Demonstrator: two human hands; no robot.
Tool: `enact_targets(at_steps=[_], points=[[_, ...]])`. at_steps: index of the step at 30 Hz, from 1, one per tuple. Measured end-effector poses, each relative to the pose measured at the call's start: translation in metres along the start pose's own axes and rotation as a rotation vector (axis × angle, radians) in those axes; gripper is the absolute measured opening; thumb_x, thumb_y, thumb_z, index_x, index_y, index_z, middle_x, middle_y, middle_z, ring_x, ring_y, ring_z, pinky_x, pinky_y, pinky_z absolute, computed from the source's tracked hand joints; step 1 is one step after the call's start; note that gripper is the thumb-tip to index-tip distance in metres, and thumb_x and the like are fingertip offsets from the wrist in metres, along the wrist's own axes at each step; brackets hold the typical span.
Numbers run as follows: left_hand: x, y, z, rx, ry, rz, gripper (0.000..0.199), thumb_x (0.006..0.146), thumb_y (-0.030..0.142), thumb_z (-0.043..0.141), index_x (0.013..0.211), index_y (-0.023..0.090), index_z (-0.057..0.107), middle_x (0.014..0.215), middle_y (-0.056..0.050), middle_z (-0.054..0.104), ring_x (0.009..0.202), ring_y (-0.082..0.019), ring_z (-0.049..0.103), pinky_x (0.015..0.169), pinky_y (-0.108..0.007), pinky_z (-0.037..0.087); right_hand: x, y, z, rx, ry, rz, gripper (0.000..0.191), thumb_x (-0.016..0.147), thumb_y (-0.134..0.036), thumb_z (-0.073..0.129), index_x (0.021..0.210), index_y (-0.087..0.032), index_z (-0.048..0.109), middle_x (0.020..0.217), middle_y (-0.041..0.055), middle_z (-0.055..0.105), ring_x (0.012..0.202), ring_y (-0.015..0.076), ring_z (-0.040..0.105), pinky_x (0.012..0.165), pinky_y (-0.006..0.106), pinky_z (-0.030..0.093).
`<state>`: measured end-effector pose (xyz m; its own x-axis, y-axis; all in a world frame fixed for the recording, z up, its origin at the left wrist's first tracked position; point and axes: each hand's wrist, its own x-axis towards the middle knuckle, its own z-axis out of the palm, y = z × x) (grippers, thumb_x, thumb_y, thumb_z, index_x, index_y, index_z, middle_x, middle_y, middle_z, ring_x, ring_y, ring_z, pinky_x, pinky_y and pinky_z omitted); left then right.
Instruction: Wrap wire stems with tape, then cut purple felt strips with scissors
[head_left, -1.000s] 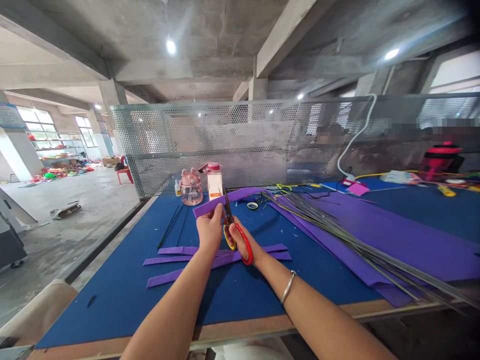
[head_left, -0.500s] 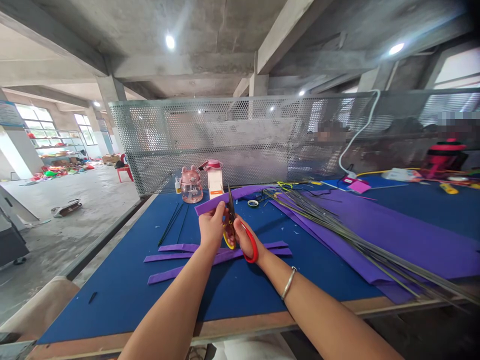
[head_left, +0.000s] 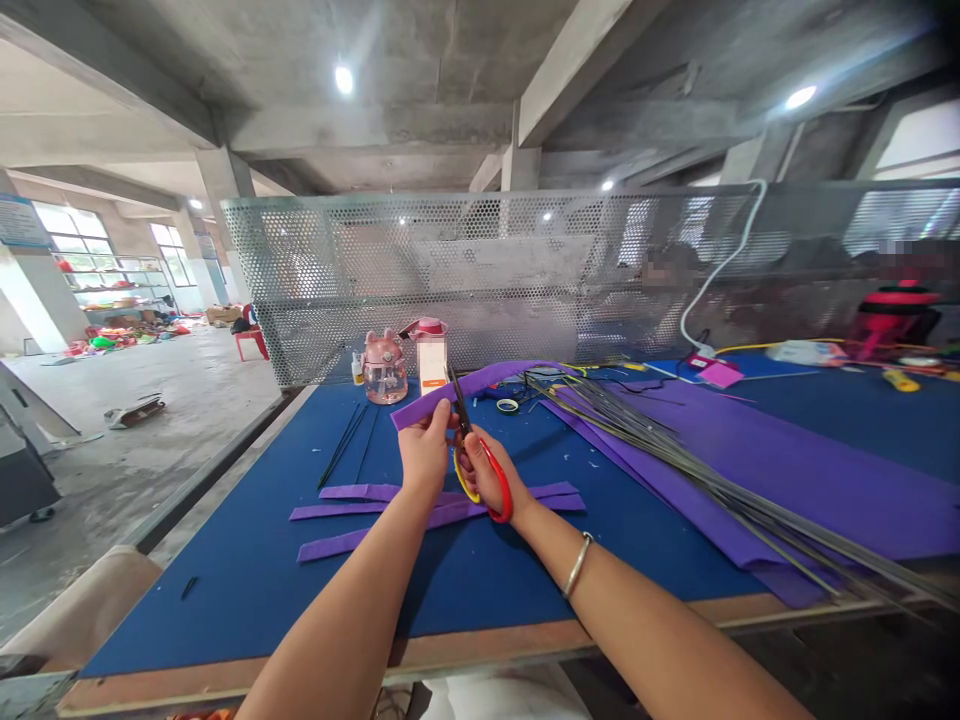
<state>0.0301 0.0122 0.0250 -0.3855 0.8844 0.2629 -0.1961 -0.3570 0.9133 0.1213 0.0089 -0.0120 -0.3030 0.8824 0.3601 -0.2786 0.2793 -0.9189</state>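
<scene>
My left hand [head_left: 425, 445] pinches a long purple strip [head_left: 495, 375] near its left end, holding it above the table. In my right hand [head_left: 491, 470] is a pair of scissors [head_left: 501, 490] with one red and one yellow handle loop. The dark blades point up and away, right beside my left fingertips and across the strip; whether they bite into it I cannot tell. Below my hands, several cut purple strips [head_left: 341, 545] lie on the blue tabletop [head_left: 247, 570]. The strip's far end runs back toward a bundle of thin grey-green stems [head_left: 675, 460].
Large purple sheets [head_left: 810, 460] lie under the stems at right. A pink-lidded bottle [head_left: 385, 370], a white box [head_left: 432, 362] and a tape roll [head_left: 508, 406] stand toward the back. Dark thin wires [head_left: 343, 445] lie at left. A perforated metal screen [head_left: 495, 270] closes off the far edge.
The scissors have tilted a little, their tips leaning farther left against the strip. The strip's middle has risen into a higher arch. My left hand has hardly moved.
</scene>
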Motion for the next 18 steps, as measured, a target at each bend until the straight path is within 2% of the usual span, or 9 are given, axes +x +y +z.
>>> enact_targets(at_steps=[7, 10, 14, 18], points=[[0.0010, -0.0017, -0.0003, -0.014, 0.022, 0.018, 0.036, 0.067, 0.046, 0.066, 0.070, 0.010, 0.069, 0.062, -0.006, 0.065, 0.059, -0.014, 0.060, 0.050, -0.022, 0.042, 0.0004, 0.0006, -0.0030, -0.121, 0.009, -0.030, 0.047, 0.080, -0.067, 0.045, 0.083, -0.020, 0.045, 0.052, -0.0086, 0.030, 0.040, 0.0066, 0.024, 0.035, 0.018, 0.021], [0.0011, -0.0014, -0.0011, -0.014, 0.030, 0.016, 0.035, 0.067, 0.046, 0.067, 0.070, 0.011, 0.068, 0.061, -0.004, 0.064, 0.057, -0.013, 0.058, 0.050, -0.022, 0.042, 0.0004, 0.0035, -0.0036, -0.103, -0.041, -0.019, 0.050, 0.078, -0.070, 0.044, 0.089, -0.021, 0.045, 0.056, -0.0079, 0.031, 0.042, 0.0071, 0.025, 0.036, 0.019, 0.023], [-0.0002, 0.0013, -0.0016, -0.008, 0.026, 0.009, 0.037, 0.067, 0.048, 0.066, 0.065, 0.011, 0.066, 0.059, -0.003, 0.062, 0.051, -0.011, 0.055, 0.049, -0.022, 0.041, 0.0002, 0.0085, -0.0042, -0.045, -0.118, -0.054, 0.058, 0.075, -0.076, 0.040, 0.096, -0.021, 0.043, 0.065, -0.0049, 0.037, 0.048, 0.0091, 0.034, 0.043, 0.022, 0.031], [-0.0012, 0.0041, -0.0011, 0.001, 0.048, 0.016, 0.036, 0.067, 0.047, 0.067, 0.065, 0.011, 0.066, 0.058, -0.002, 0.061, 0.049, -0.010, 0.054, 0.048, -0.022, 0.040, -0.0003, 0.0087, -0.0068, -0.165, -0.113, -0.106, 0.058, 0.077, -0.074, 0.039, 0.099, -0.020, 0.044, 0.067, -0.0037, 0.039, 0.050, 0.0100, 0.036, 0.045, 0.023, 0.031]])
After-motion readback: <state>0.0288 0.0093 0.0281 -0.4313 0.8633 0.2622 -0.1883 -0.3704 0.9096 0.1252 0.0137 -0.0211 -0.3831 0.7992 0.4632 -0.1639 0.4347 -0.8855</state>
